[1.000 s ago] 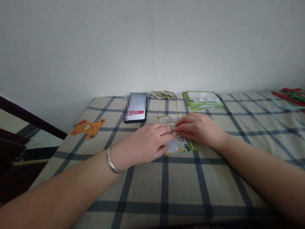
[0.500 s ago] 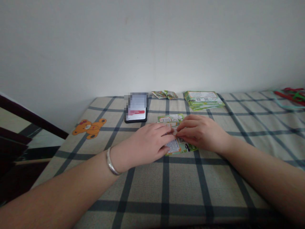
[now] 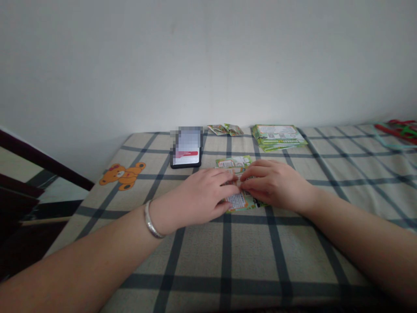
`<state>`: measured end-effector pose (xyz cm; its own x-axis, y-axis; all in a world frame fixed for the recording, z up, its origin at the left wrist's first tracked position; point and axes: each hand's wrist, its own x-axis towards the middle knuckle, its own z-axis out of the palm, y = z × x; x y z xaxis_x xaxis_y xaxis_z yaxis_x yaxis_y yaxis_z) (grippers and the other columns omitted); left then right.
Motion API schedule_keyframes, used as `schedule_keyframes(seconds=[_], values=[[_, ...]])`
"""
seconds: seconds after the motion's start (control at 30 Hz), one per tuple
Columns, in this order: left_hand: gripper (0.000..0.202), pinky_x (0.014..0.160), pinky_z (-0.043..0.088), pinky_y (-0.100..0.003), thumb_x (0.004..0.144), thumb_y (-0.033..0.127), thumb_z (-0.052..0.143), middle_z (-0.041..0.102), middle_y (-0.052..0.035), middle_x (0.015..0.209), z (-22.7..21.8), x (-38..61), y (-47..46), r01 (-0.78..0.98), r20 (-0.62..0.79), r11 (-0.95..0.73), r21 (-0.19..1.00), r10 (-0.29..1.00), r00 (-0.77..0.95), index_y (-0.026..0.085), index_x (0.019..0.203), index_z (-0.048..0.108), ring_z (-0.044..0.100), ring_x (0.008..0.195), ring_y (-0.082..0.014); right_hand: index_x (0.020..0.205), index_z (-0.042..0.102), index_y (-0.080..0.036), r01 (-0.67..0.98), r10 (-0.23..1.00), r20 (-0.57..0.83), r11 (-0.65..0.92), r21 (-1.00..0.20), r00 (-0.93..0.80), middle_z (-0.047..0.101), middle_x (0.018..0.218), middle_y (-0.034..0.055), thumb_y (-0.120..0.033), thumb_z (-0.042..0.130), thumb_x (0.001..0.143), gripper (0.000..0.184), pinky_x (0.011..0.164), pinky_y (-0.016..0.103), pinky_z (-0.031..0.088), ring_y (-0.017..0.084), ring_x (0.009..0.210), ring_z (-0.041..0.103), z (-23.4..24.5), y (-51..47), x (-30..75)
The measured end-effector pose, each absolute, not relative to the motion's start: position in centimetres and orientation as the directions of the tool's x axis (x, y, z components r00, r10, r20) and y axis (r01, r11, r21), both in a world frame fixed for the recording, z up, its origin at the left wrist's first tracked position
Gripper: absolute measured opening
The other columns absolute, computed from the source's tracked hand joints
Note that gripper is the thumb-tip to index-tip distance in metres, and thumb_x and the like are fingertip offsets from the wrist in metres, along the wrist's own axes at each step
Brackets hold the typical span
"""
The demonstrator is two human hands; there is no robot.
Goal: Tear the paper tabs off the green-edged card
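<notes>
Down on the green printed sheet now, well in from the left edge of the checked cloth, left hand from one side, right hand from the other. Touching it with loosely bent fingers, tips nearly meeting over its middle; pinching or merely pressing, cannot tell. Plenty of cloth running towards the near edge, and more off to the right, rumpled there. Tighter ahead: phone just beyond the left hand, crumpled packets and a stack of green cards close to the wall. Over to the left, cloth edge slanting away past an orange bear figure. Hidden under the fingers: the sheet's middle and parts of both sides. Masked by coarse blocks: upper part of the phone. Cut off at far right: a red and green tangle, too unclear to name.
</notes>
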<state>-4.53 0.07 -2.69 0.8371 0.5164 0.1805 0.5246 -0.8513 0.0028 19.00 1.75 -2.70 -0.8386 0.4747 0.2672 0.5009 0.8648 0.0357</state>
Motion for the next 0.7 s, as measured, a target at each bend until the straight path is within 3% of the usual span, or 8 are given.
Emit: schedule_keyframes(seconds=[0.4, 0.7], values=[[0.029, 0.104, 0.04, -0.043, 0.09, 0.029, 0.053, 0.057, -0.0084, 0.126, -2.63, -4.37, 0.1, 0.521, 0.176, -0.854, 0.007, 0.514, 0.84, 0.02, 0.117, 0.059, 0.05, 0.121, -0.0243, 0.097, 0.071, -0.025, 0.575, 0.527, 0.26, 0.8, 0.169, -0.809, 0.068, 0.105, 0.0039, -0.026, 0.053, 0.092, 0.019, 0.075, 0.034, 0.046, 0.02, 0.088, 0.06, -2.28, 1.05, 18.82], [0.031, 0.102, 0.041, -0.042, 0.087, 0.029, 0.058, 0.057, -0.0087, 0.124, -2.51, -4.43, 0.01, 0.513, 0.207, -0.858, 0.001, 0.502, 0.84, 0.019, 0.117, 0.059, 0.052, 0.117, -0.0245, 0.086, 0.072, -0.024, 0.667, 0.615, 0.274, 0.724, 0.174, -0.739, 0.069, 0.105, 0.003, -0.025, 0.062, 0.086, 0.01, 0.074, 0.033, 0.045, 0.02, 0.085, 0.063, -1.93, 1.05, 19.06]])
